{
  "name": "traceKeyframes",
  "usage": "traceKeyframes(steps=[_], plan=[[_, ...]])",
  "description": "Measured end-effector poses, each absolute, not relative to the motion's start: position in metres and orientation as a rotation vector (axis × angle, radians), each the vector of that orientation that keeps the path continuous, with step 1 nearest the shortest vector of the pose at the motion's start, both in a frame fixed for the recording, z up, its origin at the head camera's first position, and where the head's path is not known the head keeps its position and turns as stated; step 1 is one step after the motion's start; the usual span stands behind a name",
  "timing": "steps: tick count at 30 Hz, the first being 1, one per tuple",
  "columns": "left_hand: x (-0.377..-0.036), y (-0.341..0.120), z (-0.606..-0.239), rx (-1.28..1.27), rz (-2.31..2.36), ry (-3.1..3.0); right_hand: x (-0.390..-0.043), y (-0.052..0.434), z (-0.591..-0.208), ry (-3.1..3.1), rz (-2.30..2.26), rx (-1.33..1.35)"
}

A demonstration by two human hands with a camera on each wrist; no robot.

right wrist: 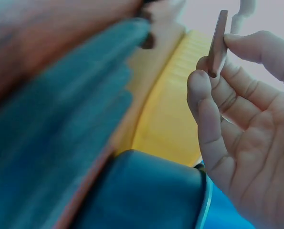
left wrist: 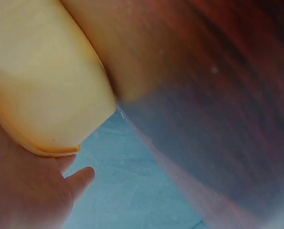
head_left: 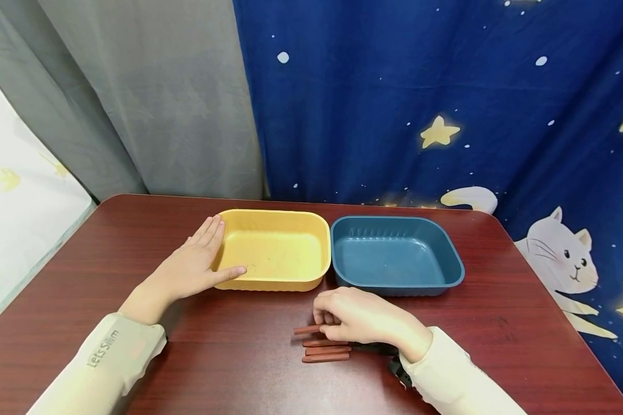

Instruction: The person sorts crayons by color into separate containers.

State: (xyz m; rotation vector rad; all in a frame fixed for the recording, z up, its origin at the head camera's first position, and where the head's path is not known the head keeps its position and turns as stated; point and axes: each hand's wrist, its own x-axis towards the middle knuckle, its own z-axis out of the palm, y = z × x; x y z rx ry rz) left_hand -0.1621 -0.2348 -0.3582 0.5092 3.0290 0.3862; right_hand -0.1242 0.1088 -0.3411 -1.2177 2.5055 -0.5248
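With straight fingers, my left hand (head_left: 192,268) rests against the left end of a yellow plastic bin (head_left: 275,285), thumb lying over its front rim. My right hand (head_left: 363,317) pinches a slim reddish-brown stick (head_left: 306,330) between thumb and fingertips, over the table in front of the bins. The right wrist view shows that stick (right wrist: 218,45) held near its middle, a narrow face turned to the camera. Several similar sticks (head_left: 326,358) lie side by side just below this hand, partly covered by it.
A dark blue plastic bin (head_left: 400,287) stands right beside the yellow one. Both are on a reddish-brown wooden table (head_left: 228,357). Behind the table hang a grey curtain (head_left: 176,104) and a blue starry curtain (head_left: 353,104). A black device (head_left: 400,372) sits at my right wrist.
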Motion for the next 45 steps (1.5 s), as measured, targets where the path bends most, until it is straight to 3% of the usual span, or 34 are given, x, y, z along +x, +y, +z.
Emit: traceKeyframes(steps=[18,45], plan=[[-0.162,-0.236,-0.358,0.500,0.400,3.021,-0.148,0.086,-0.311,2.545,-0.816,-1.333],[-0.160,-0.234,-0.358,0.501,0.411,3.035,-0.213,0.025,-0.339,2.537,-0.810,-1.194]])
